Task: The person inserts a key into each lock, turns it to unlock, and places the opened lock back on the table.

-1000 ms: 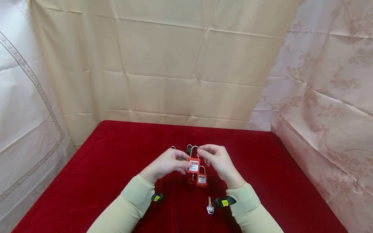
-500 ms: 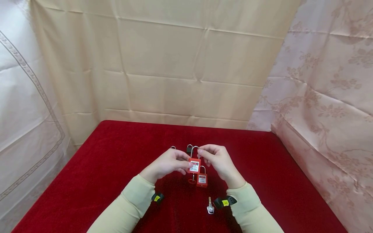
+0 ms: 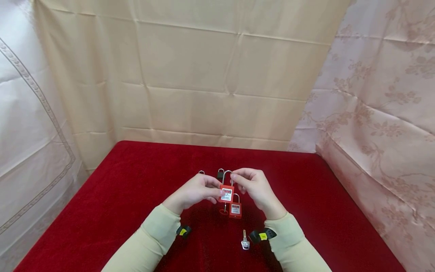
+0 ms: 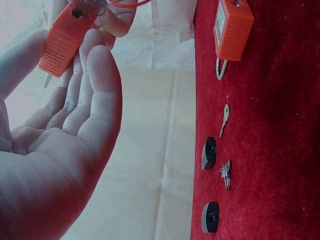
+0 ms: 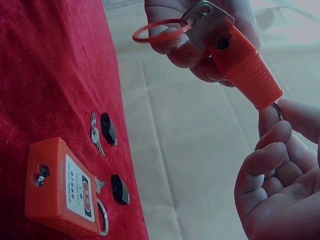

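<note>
A red padlock (image 3: 228,195) with a white label is held upright above the table, its long metal shackle (image 3: 223,178) at the top. My left hand (image 3: 197,192) grips the padlock's body between thumb and fingers. At the shackle's right side, my right hand (image 3: 253,189) pinches the metal with thumb and fingertips. A silver key (image 5: 207,27) sits at the padlock's underside, carrying a red ring (image 3: 223,212). On the cloth just below stands a second red padlock (image 3: 235,210), its shackle towards the far side. The left fingers partly hide the held body.
A silver key (image 3: 245,244) lies on the red cloth (image 3: 163,162) near my right wrist. Farther back are two black padlocks, one (image 3: 221,175) behind the held shackle, the other (image 3: 202,172) mostly behind my left hand. Small keys (image 4: 226,175) lie beside them.
The held padlock has shifted very slightly down and to the right. Both hands keep the same hold, and everything on the cloth stays in place.
</note>
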Motion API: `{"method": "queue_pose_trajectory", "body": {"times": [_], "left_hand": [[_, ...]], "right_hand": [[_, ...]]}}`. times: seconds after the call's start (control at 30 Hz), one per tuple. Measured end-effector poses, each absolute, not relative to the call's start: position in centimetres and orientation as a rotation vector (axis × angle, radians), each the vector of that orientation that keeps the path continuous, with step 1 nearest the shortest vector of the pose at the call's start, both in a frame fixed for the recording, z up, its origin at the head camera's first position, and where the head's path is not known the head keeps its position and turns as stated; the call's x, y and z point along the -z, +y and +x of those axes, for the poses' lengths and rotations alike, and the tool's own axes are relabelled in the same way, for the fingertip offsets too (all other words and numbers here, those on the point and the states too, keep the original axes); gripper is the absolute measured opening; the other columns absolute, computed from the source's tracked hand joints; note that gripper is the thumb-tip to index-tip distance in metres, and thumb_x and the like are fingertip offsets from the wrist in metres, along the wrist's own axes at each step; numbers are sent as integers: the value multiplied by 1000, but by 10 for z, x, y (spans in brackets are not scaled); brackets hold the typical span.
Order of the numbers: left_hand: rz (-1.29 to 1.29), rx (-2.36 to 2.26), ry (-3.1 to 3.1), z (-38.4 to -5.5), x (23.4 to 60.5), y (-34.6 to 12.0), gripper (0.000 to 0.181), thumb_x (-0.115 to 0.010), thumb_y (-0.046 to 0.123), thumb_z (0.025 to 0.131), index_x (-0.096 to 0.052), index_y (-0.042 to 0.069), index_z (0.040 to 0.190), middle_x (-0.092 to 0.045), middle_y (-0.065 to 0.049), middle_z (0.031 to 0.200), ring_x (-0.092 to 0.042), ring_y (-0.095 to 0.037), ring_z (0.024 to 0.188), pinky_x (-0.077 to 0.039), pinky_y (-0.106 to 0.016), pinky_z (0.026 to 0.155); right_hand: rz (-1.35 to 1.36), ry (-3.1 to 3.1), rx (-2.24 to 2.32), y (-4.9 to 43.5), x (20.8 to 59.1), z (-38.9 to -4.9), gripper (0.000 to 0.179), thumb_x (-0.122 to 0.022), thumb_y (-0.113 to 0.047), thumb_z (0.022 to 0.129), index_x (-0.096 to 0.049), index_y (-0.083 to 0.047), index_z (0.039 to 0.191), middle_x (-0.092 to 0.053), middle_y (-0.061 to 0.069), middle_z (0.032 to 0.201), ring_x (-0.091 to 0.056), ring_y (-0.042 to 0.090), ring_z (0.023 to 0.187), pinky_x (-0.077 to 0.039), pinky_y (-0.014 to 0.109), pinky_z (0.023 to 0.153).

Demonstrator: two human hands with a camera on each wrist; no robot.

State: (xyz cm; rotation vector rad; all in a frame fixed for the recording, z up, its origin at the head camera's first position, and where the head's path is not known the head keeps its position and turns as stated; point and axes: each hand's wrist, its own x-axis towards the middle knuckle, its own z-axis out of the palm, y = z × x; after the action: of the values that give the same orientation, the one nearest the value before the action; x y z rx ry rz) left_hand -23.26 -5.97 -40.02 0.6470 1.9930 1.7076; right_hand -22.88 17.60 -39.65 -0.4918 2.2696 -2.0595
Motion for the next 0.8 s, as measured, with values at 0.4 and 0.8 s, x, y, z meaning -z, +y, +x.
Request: {"method": "queue_pose_trajectory", "body": {"times": [0.4,0.8], "left_hand": [[657,-1703,1985,-230,400,-57,26,-74,13,93,-70,-6,111,-73,-13,96,-71,-23,84,-60,-38,76],[662,-1698,1963,-228,401,-53,23,-72,11,93,-70,-6,109,-72,-13,95,-70,-23,83,-60,-39,76]], "right_hand": [[-475,2290,2064,179,391,-228,16,-71,-13,97,-73,1,105,-67,26,90,-53,17,62,-47,25,56],[-503,2277,2099,184,389,-229,20,-70,-11,97,-70,7,106,-68,8,80,-51,16,61,-45,25,56]]}}
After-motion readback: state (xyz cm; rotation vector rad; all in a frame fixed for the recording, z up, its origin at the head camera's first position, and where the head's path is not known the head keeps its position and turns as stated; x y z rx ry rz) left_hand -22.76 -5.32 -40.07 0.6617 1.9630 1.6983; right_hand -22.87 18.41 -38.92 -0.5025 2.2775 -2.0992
